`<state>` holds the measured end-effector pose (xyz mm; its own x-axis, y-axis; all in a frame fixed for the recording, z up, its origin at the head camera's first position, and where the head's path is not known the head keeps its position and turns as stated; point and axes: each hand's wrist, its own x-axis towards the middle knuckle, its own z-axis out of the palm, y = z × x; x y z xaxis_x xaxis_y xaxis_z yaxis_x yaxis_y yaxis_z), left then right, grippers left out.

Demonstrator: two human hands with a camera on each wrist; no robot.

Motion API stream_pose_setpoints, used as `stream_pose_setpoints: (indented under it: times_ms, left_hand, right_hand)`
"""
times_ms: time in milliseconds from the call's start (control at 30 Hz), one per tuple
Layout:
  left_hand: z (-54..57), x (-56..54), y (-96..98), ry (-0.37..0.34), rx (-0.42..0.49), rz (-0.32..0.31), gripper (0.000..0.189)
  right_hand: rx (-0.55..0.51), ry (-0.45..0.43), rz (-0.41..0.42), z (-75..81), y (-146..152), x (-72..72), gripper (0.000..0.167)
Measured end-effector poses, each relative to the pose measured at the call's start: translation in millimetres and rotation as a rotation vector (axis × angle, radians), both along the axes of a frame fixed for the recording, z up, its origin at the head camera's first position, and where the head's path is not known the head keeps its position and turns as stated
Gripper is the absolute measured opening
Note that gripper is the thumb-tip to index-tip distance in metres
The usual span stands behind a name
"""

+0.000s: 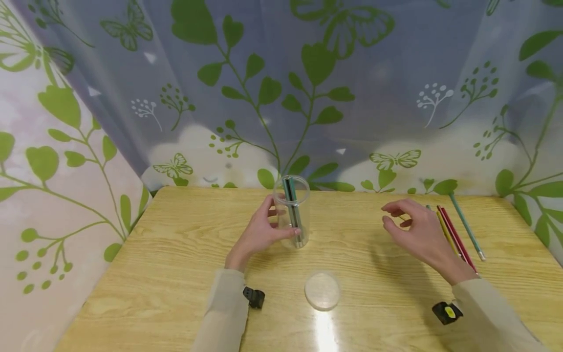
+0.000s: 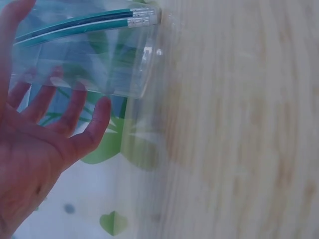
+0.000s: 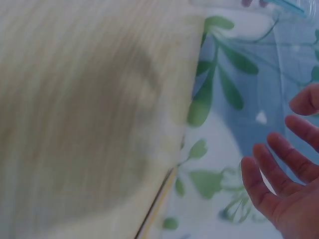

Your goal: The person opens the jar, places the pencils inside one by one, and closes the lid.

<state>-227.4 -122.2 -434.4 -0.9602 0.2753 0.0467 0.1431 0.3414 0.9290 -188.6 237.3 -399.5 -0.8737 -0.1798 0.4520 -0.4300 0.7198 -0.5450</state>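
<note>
A clear plastic jar [image 1: 303,220] stands upright toward the back of the table, with a few teal and dark pencils [image 1: 291,203] leaning inside it. My left hand [image 1: 261,232] holds the jar from its left side, thumb across the front and fingers behind. In the left wrist view, silver pencil ends [image 2: 139,18] sit at the jar's bottom. Off to the right, my right hand [image 1: 415,232] hovers above the table with loosely bent fingers and nothing in them. Nearest to it lie several pencils, among them a red pencil [image 1: 457,237] and a yellow pencil [image 1: 446,230], partly hidden by the hand.
A round clear lid [image 1: 322,291] lies flat in front of the jar. Farther right, a teal pencil [image 1: 468,227] lies slanted beside the other pencils. Behind the wooden table [image 1: 189,234] hangs a patterned curtain [image 1: 378,122].
</note>
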Motion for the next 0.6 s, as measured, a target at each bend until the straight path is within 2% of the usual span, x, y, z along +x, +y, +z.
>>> stream_pose_setpoints:
  times_ms: [167,367,600]
  left_hand:
    - [2.7,-0.9,1.4,0.028,0.016,-0.005,0.083]
    - [3.0,-0.5,3.9,0.025,0.009,-0.009,0.083]
    - [3.8,-1.3,5.4,0.02,0.01,-0.001,0.083]
  right_hand:
    - [-0.004,-0.048,-0.06,-9.2,22.6,8.7,0.017]
    - [-0.003,-0.086,-0.13,-18.1,50.1,13.8,0.02]
    - [0.073,-0.167,-0.205,-22.2,80.9,15.9,0.032]
